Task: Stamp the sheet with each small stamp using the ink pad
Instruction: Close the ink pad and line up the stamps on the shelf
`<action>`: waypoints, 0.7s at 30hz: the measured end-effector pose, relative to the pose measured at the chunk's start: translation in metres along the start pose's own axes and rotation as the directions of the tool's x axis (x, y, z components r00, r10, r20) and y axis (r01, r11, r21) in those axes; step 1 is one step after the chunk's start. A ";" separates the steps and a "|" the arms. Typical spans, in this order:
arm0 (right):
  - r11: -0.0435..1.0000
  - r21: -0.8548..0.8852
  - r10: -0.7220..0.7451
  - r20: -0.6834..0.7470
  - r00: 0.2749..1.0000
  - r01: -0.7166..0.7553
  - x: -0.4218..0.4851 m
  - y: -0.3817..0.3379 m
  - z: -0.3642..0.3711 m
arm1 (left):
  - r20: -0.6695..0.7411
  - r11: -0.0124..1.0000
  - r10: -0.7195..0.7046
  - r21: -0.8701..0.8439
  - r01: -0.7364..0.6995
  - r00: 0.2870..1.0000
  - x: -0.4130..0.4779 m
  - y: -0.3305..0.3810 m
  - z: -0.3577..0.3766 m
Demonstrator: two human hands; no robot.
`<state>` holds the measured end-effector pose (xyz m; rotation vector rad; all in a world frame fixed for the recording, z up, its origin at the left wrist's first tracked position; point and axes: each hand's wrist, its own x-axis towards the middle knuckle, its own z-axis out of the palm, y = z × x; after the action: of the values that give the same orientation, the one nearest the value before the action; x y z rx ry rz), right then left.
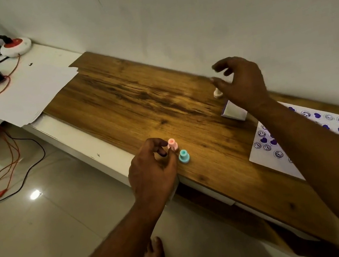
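A stack of white papers (32,95) is lying at the far left of the wooden table (137,102), beside cables and a round power socket (15,47). The stamped sheet (279,155) is lying at the right, partly hidden by the right forearm. The left hand (151,169) is pinching the pink stamp (172,144), standing upright near the table's near edge; the teal stamp (183,156) is standing upright just beside it. The right hand (239,81) is hovering open, fingers spread, over a white stamp (217,93) and the ink pad (233,112).
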<state>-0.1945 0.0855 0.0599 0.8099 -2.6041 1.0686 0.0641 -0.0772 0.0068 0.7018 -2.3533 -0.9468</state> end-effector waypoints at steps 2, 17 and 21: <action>0.975 0.102 -0.219 0.268 0.938 0.198 -0.004 -0.020 -0.006 | -0.001 0.999 -0.051 0.006 0.051 0.999 0.001 -0.001 0.001; 0.966 0.174 -0.257 0.725 0.638 0.192 -0.044 -0.056 0.053 | 0.005 0.984 -0.167 0.067 0.166 0.986 0.008 0.002 0.015; 0.989 -0.009 -0.120 0.539 0.834 0.148 -0.041 -0.045 0.054 | 0.016 0.985 -0.166 0.039 0.165 0.986 0.007 0.002 0.016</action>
<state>-0.1350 0.0379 0.0313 1.4375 -2.9355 0.8161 0.0481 -0.0731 -0.0001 0.9193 -2.3635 -0.9843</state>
